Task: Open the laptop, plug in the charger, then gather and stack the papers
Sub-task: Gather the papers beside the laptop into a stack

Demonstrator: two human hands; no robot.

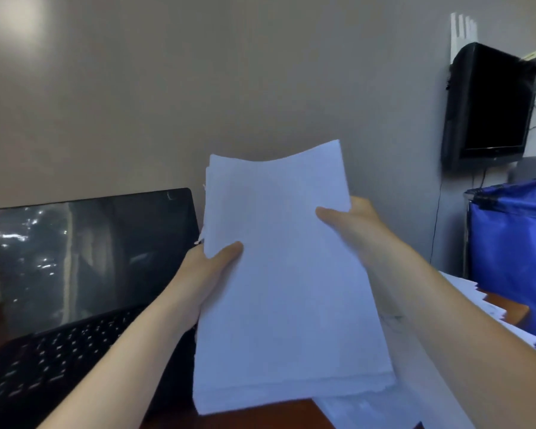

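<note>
No legible text on the papers point(291, 289) or laptop point(90, 258).

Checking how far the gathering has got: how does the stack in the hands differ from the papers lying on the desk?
The held stack is lifted, gripped at its sides by the left hand and right hand. The desk papers lie flat. The held stack's edges are nearly squared, while the desk papers are fanned out and staggered. The held stack shows fully, while the desk papers are partly covered. Both are white sheets.
</note>
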